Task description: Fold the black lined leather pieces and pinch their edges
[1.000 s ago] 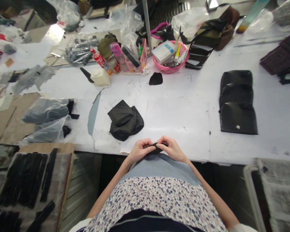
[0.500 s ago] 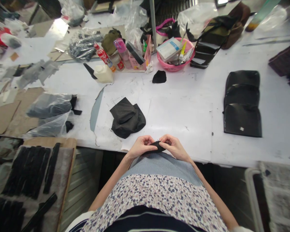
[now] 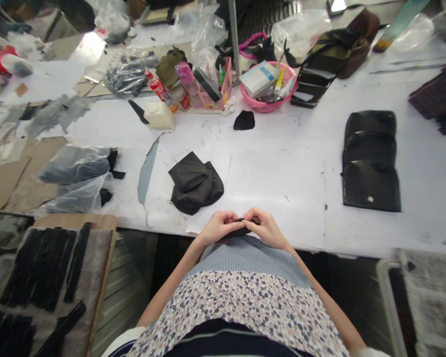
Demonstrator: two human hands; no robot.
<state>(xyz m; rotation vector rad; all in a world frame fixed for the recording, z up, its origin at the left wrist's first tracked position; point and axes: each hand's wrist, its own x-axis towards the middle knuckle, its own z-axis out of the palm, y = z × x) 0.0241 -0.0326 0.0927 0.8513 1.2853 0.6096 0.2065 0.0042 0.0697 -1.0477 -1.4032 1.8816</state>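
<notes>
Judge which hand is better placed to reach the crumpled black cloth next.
Probably the left hand: it is nearer the cloth than the right hand. Both pinch the small black piece, so the left would need to let go first.

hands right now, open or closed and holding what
Left hand: closed, pinching the small black piece.
Right hand: closed, pinching the same small black piece.

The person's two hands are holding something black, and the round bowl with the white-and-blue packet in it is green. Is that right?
Not quite: the bowl is pink, not green, as the head view shows. The white-and-blue packet is in it, and the left hand and right hand do hold a black piece.
</notes>
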